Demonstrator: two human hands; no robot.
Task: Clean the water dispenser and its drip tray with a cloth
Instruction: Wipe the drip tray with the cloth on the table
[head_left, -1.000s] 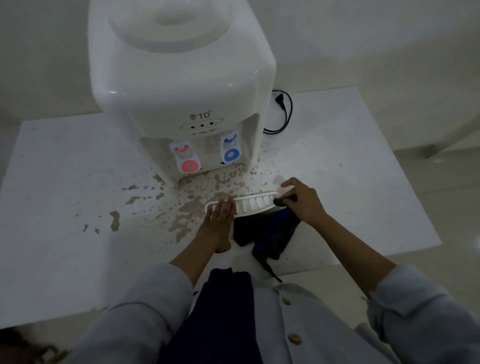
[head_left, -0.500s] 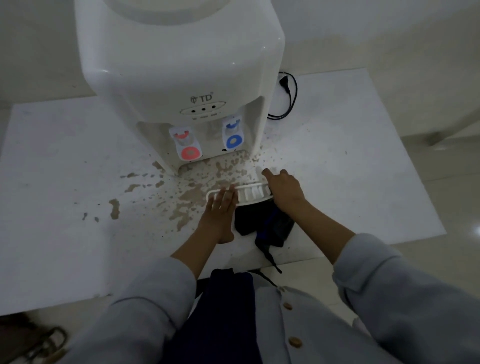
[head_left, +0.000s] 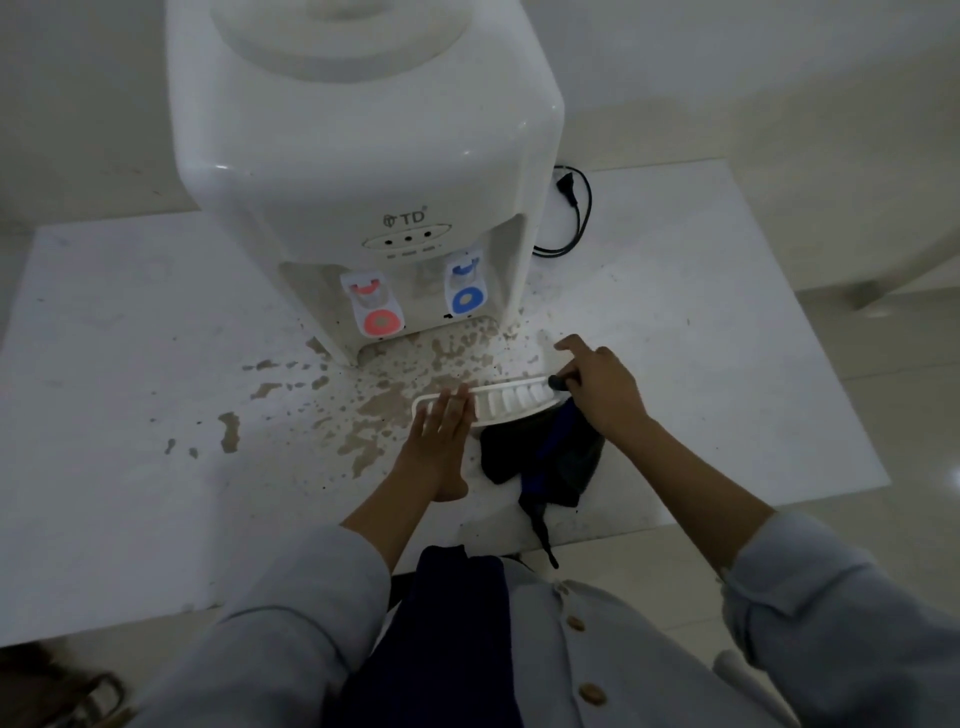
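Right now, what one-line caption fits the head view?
Left hand steadies the drip tray while the right hand wipes it with a dark cloth before the water dispenser.

A white table top (head_left: 701, 322) filled most of the view, its surface marked by brown splash stains (head_left: 374, 410) spread from the centre toward nine o'clock, with isolated patches (head_left: 228, 431) farther out in that direction. A black power cord with its plug (head_left: 569, 208) lay looped on the table toward one o'clock, near the pale wall (head_left: 727, 73) behind. Pale floor tiles (head_left: 914, 415) showed at three o'clock beyond the table edge, and a dark object, too dim to identify (head_left: 67, 691), lay at seven o'clock.
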